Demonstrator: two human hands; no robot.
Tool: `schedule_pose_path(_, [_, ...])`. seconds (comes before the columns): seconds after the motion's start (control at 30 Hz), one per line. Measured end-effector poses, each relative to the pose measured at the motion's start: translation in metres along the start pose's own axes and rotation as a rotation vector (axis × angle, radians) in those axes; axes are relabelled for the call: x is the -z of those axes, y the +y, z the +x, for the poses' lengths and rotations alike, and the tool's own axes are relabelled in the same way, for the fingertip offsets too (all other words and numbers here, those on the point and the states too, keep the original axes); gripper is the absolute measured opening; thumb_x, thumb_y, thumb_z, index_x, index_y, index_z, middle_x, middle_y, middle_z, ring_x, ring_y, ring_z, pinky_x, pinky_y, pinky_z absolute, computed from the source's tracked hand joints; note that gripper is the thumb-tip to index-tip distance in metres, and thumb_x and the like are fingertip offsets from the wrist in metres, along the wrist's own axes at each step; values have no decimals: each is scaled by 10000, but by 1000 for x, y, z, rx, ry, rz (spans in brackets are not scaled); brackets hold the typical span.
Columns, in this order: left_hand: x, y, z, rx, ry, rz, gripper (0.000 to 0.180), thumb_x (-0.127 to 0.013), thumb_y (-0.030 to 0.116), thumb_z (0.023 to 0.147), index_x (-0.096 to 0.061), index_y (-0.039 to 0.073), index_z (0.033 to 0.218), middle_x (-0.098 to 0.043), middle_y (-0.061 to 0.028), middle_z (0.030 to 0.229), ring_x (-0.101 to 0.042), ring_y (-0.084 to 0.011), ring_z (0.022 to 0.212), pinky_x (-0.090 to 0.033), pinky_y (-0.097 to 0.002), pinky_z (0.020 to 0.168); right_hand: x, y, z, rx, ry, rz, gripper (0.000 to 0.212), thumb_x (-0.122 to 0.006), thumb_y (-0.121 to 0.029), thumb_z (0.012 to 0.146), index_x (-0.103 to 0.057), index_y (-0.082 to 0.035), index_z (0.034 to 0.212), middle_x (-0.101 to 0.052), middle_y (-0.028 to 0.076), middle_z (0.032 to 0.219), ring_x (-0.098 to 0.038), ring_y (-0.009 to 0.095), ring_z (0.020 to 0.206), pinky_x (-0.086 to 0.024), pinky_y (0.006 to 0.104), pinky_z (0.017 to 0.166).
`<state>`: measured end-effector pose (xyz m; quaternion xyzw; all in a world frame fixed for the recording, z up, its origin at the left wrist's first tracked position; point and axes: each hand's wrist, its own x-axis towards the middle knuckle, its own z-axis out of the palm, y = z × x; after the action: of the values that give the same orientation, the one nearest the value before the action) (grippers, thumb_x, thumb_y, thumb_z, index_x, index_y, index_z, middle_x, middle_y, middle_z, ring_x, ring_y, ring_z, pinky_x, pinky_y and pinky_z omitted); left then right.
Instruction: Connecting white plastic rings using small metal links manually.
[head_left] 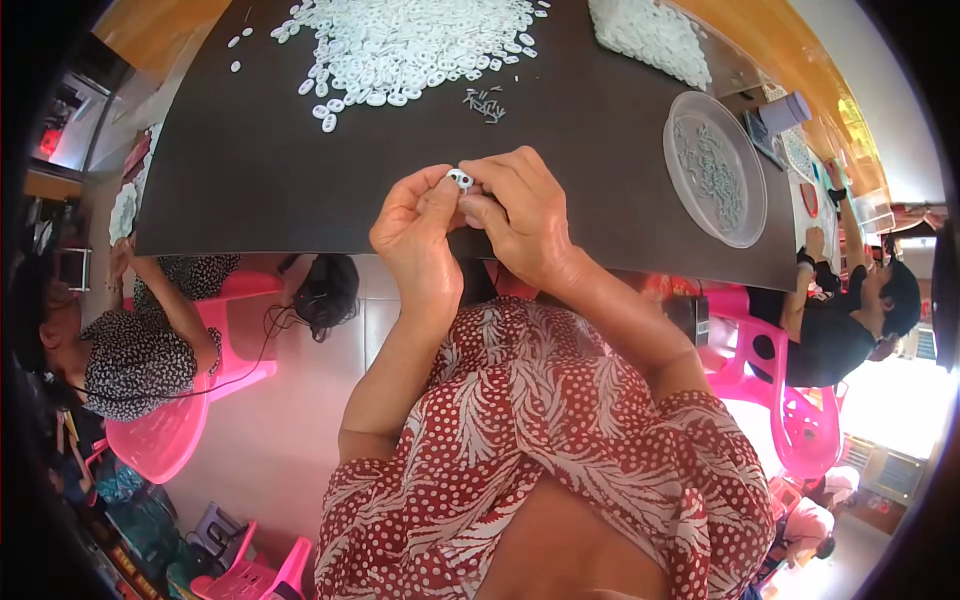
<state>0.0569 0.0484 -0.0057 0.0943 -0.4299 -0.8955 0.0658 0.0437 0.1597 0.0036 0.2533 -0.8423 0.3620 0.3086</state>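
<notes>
left hand (420,225), right hand (525,215) pinching white piece (461,180)
far: white pile (410,45), grey pins (487,106); right: tray (752,178). hands partly cover piece.

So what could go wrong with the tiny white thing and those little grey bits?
The small white piece might slip, since the left hand and right hand only pinch it. The grey pins might scatter if bumped, because they lie loose on the dark table.

Red top (590,410); white dot-and-leaf print; short loose sleeves (712,440)
</notes>
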Motion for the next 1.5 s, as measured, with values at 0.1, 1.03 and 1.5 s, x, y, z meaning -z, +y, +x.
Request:
schedule_pose_path(0.1, [-3,4,-3,19,-48,5,150,-556,-3,872,-587,-71,1002,-628,-83,802,-591,-110,648,-492,-225,594,4,3,-1,42,26,-24,265,-688,-14,653,-614,6,907,-606,103,813,-541,264,710,-460,347,595])
schedule_pose_path(1.03, [-32,-5,-17,-238,-344,182,254,-560,65,903,-592,-74,1113,-625,-81,969,-552,-96,860,-437,-211,780,51,3,-5,-56,208,160,274,-720,-8,629,-610,-6,880,-608,70,769,-537,217,677,-447,314,585])
schedule_pose_path(1.5, [-35,-14,-10,-352,-312,241,229,-589,100,893,-603,-71,1045,-633,-88,950,-576,-112,836,-467,-233,775,49,7,-6,-91,199,186,320,-720,7,658,-632,28,965,-627,73,796,-537,176,668,-437,277,578])
